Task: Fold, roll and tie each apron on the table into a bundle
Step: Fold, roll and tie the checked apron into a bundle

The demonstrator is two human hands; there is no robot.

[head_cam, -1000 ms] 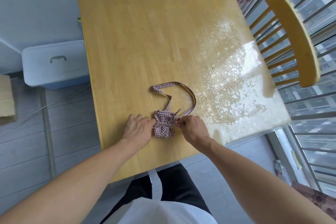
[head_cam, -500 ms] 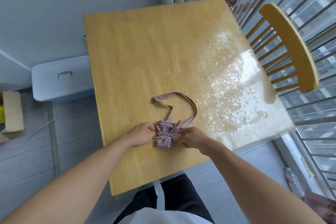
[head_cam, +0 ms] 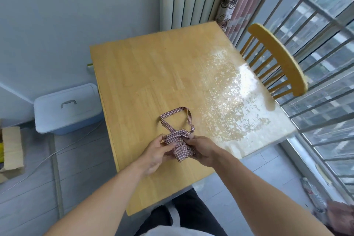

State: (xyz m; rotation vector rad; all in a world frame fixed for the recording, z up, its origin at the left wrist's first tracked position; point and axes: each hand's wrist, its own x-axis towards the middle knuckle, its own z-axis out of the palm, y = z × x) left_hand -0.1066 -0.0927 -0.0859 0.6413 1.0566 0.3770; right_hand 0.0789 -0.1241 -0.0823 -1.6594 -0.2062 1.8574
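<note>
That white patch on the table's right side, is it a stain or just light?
Head view: mostly window glare on the table, brightest beside the chair, broken into speckles where the finish seems worn. The railing bends from wide-angle distortion; frame edges look smeared.

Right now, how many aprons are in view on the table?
1. The checked apron bundle sits near the table's near edge, held between the left hand and right hand, its strap loop lying on the wood beyond. No others are visible.
</note>
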